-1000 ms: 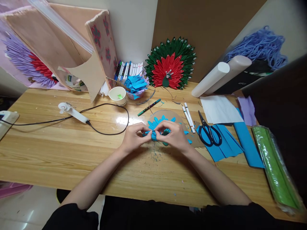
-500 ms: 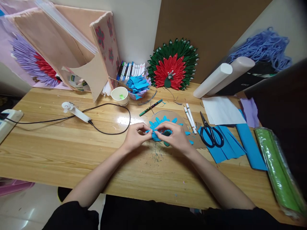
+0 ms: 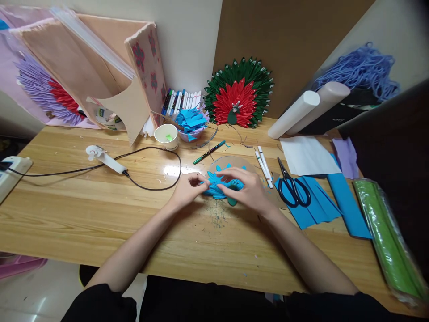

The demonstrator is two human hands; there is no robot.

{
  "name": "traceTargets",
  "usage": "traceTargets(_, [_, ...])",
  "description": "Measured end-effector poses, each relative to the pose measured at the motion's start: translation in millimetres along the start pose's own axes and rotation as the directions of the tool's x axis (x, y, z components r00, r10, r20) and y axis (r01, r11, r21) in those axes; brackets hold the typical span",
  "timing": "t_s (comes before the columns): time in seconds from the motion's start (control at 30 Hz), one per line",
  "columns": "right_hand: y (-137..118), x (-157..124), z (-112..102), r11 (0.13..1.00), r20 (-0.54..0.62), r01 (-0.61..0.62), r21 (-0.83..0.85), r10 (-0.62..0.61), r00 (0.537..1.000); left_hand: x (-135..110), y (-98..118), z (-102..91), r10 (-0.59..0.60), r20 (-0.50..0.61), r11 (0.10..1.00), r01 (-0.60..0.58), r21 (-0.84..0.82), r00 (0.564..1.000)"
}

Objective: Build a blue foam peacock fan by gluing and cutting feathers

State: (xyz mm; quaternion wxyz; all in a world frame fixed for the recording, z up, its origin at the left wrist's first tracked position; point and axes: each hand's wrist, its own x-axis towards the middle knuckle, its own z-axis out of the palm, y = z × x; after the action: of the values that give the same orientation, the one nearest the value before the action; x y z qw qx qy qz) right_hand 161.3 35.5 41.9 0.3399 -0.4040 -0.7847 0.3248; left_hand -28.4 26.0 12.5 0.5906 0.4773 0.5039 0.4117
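Observation:
Blue paper petals (image 3: 217, 192) are layered on a round cardboard piece (image 3: 231, 161) in front of me, with a dark green paper shape (image 3: 232, 201) at its lower edge. My left hand (image 3: 187, 188) reaches in from the left, thumb and forefinger pinched on a blue paper petal at the left side of the layers. Just over the petals, my right hand (image 3: 246, 190) has its thumb and fingers apart, with nothing visible between them. It hides part of the cardboard.
Right of the hands lie white markers (image 3: 264, 167), black-handled scissors (image 3: 293, 190) and blue paper (image 3: 315, 201). A corded glue gun (image 3: 107, 158) rests at left. Behind stand a paper cup (image 3: 166, 136), a bowl of blue strips (image 3: 191, 123) and a red-green paper peacock (image 3: 238, 96).
My right thumb and fingers have parted and drawn slightly away from the left fingertips. My left hand has shifted slightly left and keeps its pinch. The whole view has shifted a little.

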Motion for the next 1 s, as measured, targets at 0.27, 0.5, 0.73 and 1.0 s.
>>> traceTargets(0.27, [1,-4,17,0.962,-0.041,-0.219,0.163,0.229,0.973,-4,-5,7.6,-0.001,0.057,0.998,0.004,-0.057,0.998])
traceTargets(0.5, [7,0,20,0.820,0.051,-0.391,0.418,0.408,0.911,-3,-3,7.7,0.047,0.013,0.995,-0.046,-0.090,0.999])
traceTargets(0.73, [5,4,18,0.707,0.127,-0.496,0.505,0.507,0.852,-4,-3,6.2,0.082,0.004,0.996,-0.081,-0.043,0.997])
traceTargets(1.0, [11,1,20,0.758,0.171,-0.469,0.453,0.442,0.880,-6,-2,7.1,0.075,0.058,0.996,-0.078,0.039,0.995])
